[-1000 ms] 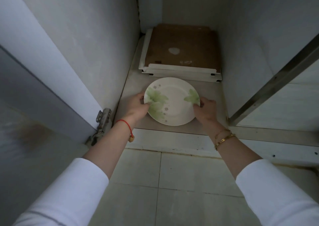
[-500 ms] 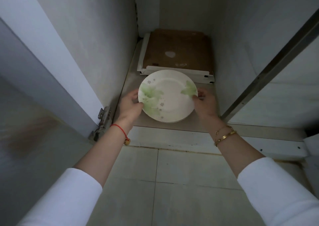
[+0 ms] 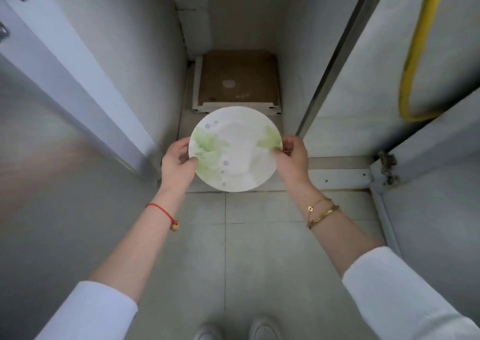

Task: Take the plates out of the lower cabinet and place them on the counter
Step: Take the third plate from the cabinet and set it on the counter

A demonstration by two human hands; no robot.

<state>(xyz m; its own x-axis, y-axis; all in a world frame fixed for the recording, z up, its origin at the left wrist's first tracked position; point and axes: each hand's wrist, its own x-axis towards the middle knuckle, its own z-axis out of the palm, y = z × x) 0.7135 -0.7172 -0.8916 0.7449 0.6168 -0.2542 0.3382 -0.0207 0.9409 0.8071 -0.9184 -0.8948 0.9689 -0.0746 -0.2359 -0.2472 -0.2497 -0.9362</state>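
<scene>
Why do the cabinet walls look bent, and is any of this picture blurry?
Head view: the wide-angle lens bows straight edges such as the metal rail; the left cabinet door is smeared with motion blur; the plate reads slightly soft, its green print hazy; lighting is dim and even, with no glare.

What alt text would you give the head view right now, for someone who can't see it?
Two hands, left hand and right hand, hold a white plate with green leaf print by opposite edges, in front of an open lower cabinet. A brown board lies at the cabinet's back, above a tiled floor.
</scene>
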